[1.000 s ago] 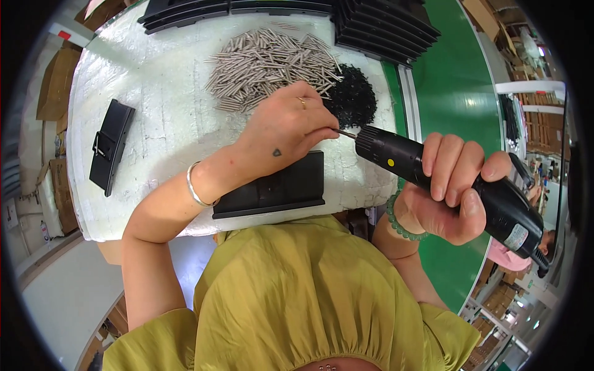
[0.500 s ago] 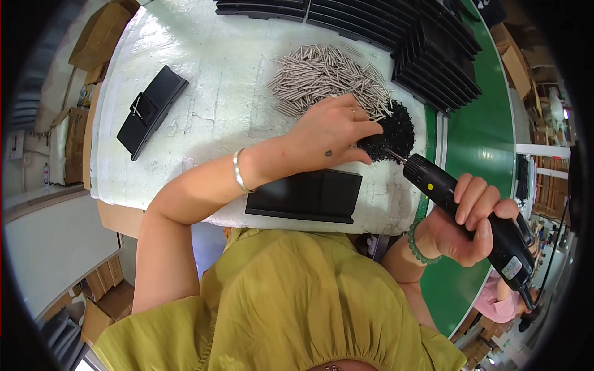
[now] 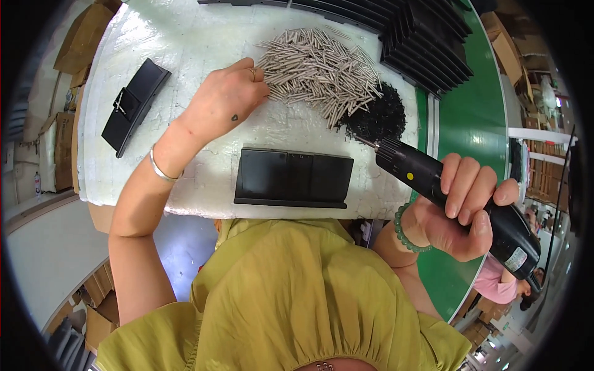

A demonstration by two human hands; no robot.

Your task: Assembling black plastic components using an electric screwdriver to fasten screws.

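My right hand [image 3: 461,210] is wrapped round a black electric screwdriver [image 3: 421,170]. The driver's bit points left, at the near edge of a heap of small black screws [image 3: 380,114]. My left hand [image 3: 226,99], its fingers curled together, is at the left edge of a pile of thin silvery metal pins [image 3: 322,71]; whatever it pinches is hidden. A flat black panel [image 3: 294,177] with a raised near edge lies in front of me, with neither hand on it. Off to the left, another black panel [image 3: 136,106] carries a small black piece and one pin.
Long black panels [image 3: 346,12] are lined up at the far edge, beside a stack of ribbed black panels [image 3: 427,52] at far right. White foam sheeting [image 3: 198,179] covers the table. A green surface [image 3: 476,123] runs along the right, with a person in pink [image 3: 495,278] beyond.
My left hand has moved left from the black screws to the pins' left edge. The screwdriver has shifted slightly left, still in my right hand. The whole view has shifted a little.
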